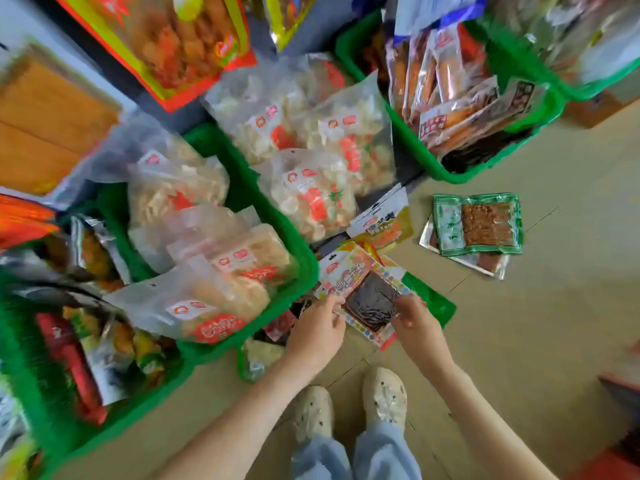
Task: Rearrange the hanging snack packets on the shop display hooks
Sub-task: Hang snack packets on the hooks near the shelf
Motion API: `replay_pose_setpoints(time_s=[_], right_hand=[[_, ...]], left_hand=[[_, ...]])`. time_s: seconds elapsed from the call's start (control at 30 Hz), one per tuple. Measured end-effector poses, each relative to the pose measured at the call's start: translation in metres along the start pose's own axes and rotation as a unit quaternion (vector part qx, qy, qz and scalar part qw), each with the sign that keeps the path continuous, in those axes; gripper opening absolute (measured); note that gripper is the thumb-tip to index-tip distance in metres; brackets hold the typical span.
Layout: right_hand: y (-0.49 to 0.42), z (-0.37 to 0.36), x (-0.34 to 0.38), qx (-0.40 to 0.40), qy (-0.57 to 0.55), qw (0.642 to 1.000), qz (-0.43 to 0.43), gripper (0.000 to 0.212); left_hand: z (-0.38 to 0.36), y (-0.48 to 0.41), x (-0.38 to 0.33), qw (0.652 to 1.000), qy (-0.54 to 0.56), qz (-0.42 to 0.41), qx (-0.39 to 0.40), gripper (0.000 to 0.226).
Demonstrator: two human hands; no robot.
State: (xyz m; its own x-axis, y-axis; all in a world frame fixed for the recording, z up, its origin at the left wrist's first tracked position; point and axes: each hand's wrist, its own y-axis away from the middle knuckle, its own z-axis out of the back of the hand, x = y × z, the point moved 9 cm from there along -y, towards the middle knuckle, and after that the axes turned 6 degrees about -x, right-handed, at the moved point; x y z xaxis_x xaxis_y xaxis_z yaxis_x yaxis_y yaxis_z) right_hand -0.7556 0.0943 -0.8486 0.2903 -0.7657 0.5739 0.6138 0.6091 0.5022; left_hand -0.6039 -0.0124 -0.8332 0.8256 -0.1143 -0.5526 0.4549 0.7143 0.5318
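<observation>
The snack packet (369, 301), bright-bordered with a dark window, was held between both hands. The left hand (317, 329) pinched its left edge with curled fingers, and the right hand (415, 323) gripped its right edge the same way. Just beyond the fingertips lay more packets (381, 225), overlapping. Left of the left hand stood a green basket (306, 261) heaped with clear bags, its rim close by. Right of the right hand the tan floor (554, 323) lay open, with a green packet (479, 223) farther out

both hands (367, 327) on snack packet (370, 300)
</observation>
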Motion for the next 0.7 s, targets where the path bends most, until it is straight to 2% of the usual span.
replay_pose_setpoints(time_s=[0.17,0.27,0.33,0.4,0.47,0.53,0.6,0.67,0.7], right_hand=[[-0.086,-0.073,-0.083,0.027,0.049,0.998,-0.015,0.040],[-0.135,-0.114,-0.121,0.042,0.059,0.997,-0.028,0.057],[-0.157,-0.137,-0.138,0.056,0.025,0.997,-0.042,0.065],[-0.168,-0.151,-0.142,0.059,-0.006,0.998,-0.035,0.070],[-0.168,-0.158,-0.140,0.060,-0.056,0.996,-0.022,0.074],[-0.156,-0.151,-0.123,0.044,-0.049,0.997,0.036,0.080],[-0.134,-0.139,-0.103,-0.005,0.046,0.987,0.152,0.083],[-0.101,-0.115,-0.072,-0.045,0.118,0.961,0.248,0.073],[-0.091,-0.109,-0.069,-0.062,0.141,0.954,0.256,0.064]], left_hand=[[-0.111,-0.082,0.041,0.998,-0.045,0.027,0.035,0.050],[-0.151,-0.140,0.075,0.997,-0.045,0.062,-0.007,0.063],[-0.166,-0.177,0.105,0.993,-0.049,0.091,-0.049,0.070],[-0.174,-0.200,0.133,0.987,-0.046,0.136,-0.078,0.065],[-0.178,-0.201,0.139,0.984,-0.071,0.155,-0.056,0.042],[-0.178,-0.187,0.112,0.988,-0.116,0.098,-0.013,0.023],[-0.180,-0.157,0.068,0.989,-0.145,0.002,0.015,0.025],[-0.159,-0.116,0.026,0.991,-0.129,-0.022,0.037,0.030],[-0.156,-0.100,0.013,0.991,-0.121,-0.019,0.047,0.032]])
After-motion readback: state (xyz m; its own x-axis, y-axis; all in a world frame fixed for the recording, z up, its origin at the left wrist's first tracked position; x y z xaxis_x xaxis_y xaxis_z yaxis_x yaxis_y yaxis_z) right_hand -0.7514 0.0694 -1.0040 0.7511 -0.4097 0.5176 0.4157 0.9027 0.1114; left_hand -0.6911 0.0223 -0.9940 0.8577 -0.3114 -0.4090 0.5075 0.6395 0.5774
